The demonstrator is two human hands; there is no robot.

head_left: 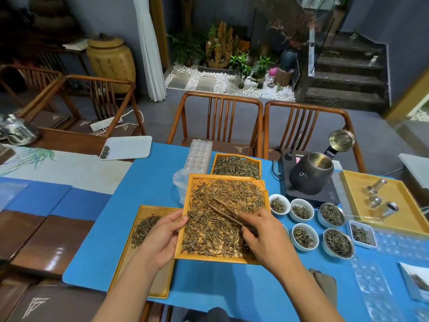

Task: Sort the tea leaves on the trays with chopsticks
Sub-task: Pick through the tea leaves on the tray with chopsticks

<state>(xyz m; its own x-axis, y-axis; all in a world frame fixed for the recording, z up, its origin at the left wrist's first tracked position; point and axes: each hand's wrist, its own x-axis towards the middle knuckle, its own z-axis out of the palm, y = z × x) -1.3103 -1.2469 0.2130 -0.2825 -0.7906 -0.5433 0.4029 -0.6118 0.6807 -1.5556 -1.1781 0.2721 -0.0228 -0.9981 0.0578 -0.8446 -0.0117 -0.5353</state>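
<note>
A yellow tray (pixel 185 217) full of brown tea leaves (pixel 216 228) lies in the middle of the blue cloth. My left hand (pixel 160 238) grips its left rim, thumb on top. Over the leaves, my right hand (pixel 262 235) pinches dark wooden chopsticks (pixel 228 212), their tips spread apart and pointing up-left into the pile. A second tray (pixel 148 282) at the left holds a small heap of greyish leaves (pixel 144 228), partly hidden by my left hand. A third tray (pixel 236 156) behind is covered with greenish leaves.
Several white cups (pixel 301 211) with leaves stand right of the middle tray, beside a dark kettle (pixel 311 173) on its base. A tray with metal canisters (pixel 380 208) sits far right. Clear plastic moulds (pixel 198 156) and a white tray (pixel 127 147) lie behind. Two chairs (pixel 216 119) face the table.
</note>
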